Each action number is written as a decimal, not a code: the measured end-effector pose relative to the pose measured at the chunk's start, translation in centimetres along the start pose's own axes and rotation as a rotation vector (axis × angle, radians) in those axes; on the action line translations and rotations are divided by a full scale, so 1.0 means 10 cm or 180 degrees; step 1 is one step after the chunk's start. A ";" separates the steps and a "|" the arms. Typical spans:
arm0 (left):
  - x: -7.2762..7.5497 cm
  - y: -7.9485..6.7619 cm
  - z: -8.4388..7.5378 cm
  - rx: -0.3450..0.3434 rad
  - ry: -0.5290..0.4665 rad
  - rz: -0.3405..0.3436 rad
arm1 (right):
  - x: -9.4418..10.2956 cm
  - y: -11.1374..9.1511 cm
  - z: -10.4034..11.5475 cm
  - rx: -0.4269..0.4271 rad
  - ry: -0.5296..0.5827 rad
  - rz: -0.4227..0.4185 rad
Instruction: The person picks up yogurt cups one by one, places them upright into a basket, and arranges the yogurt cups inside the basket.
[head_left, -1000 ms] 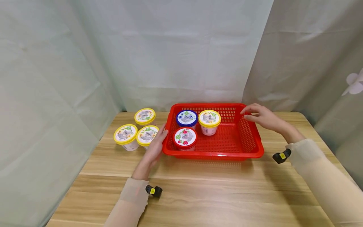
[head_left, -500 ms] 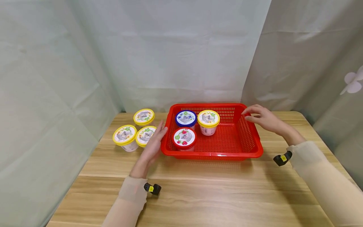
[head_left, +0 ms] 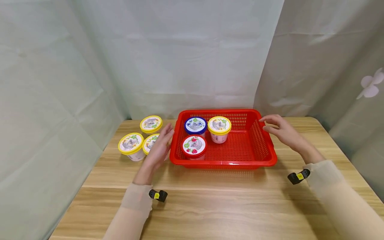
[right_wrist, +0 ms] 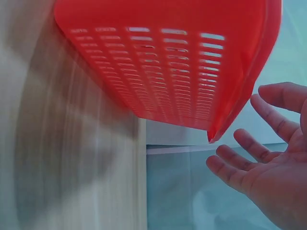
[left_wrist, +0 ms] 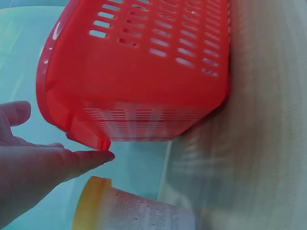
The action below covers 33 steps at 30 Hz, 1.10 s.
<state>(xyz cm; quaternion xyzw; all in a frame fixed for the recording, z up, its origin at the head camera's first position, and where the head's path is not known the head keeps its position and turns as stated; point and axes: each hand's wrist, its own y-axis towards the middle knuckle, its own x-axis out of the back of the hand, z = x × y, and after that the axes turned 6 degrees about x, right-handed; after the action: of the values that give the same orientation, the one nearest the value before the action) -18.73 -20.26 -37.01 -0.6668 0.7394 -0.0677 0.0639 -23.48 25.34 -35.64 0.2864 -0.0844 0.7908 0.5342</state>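
A red plastic basket (head_left: 237, 163) stands on the table and holds three lidded cups: a blue-lidded cup (head_left: 195, 125), a red-lidded cup (head_left: 194, 146) and a yellow-lidded cup (head_left: 219, 126). Just left of the basket is my left hand (head_left: 156, 150), fingers extended, holding nothing; it partly covers a yellow-lidded cup (head_left: 149, 144) on the table. My right hand (head_left: 283, 133) hovers by the basket's right rim with fingers loosely spread and nothing in them. In the right wrist view, the index fingertip is very close to the rim; I cannot tell if it touches.
Two more yellow-lidded cups, one at the back (head_left: 151, 124) and one at the left (head_left: 131, 146), stand on the wooden table (head_left: 216, 206). Pale curtains (head_left: 192, 60) hang behind and at both sides of it.
My left hand has come away from the basket's left rim, leftward. My right hand has drawn slightly outward from the right rim. The basket and cups keep their places.
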 end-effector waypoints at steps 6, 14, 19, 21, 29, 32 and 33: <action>-0.01 0.05 -0.09 -0.0106 0.0070 -0.0021 | -0.02 -0.10 -0.05 -0.0163 0.0128 -0.0125; -0.01 0.07 -0.10 -0.0424 0.0330 -0.0158 | -0.07 -0.19 -0.06 -0.0157 0.0454 -0.0246; 0.04 0.06 -0.10 -0.0586 0.0779 -0.0352 | -0.17 -0.22 -0.07 -0.0247 0.0588 -0.0387; 0.05 0.05 -0.10 -0.0625 0.0910 -0.0380 | -0.20 -0.24 -0.09 -0.0314 0.0646 -0.0443; 0.13 0.02 -0.10 -0.0754 0.1045 -0.0288 | -0.32 -0.28 -0.15 -0.0470 0.0952 -0.0524; 0.16 0.02 -0.09 -0.0804 0.1083 -0.0278 | -0.36 -0.29 -0.18 -0.0480 0.1108 -0.0559; 0.16 0.01 -0.09 -0.0814 0.1108 -0.0278 | -0.37 -0.29 -0.19 -0.0490 0.1171 -0.0576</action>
<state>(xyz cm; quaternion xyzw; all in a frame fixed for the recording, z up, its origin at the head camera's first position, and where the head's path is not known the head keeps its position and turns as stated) -19.18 -21.84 -36.18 -0.6791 0.7123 -0.0902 -0.1528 -20.58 24.48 -39.70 0.1020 -0.0195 0.7698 0.6297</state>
